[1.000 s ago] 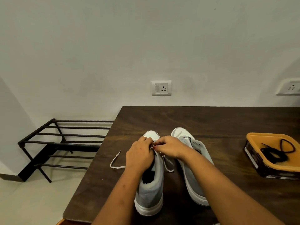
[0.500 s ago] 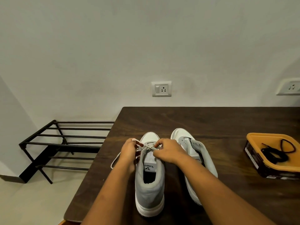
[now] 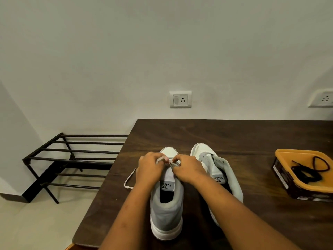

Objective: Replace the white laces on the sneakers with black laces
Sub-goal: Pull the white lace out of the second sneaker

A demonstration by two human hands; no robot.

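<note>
Dark-wood desk (image 3: 234, 138) carries the grey left sneaker (image 3: 166, 213), above whose front eyelets my left hand (image 3: 148, 168) and right hand (image 3: 189, 168) both pinch the white lace (image 3: 128, 179), which may snag and drag that sneaker if I yank unevenly.

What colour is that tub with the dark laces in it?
The tub is orange-yellow on its rim and inside, with dark brown printed sides; the head view shows it.

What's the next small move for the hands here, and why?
Probably pull the white lace out of the last eyelets near the toe. Both the left hand and right hand pinch it there on the sneaker, one loose end trails on the table, and the black laces wait in the orange tray.
</note>
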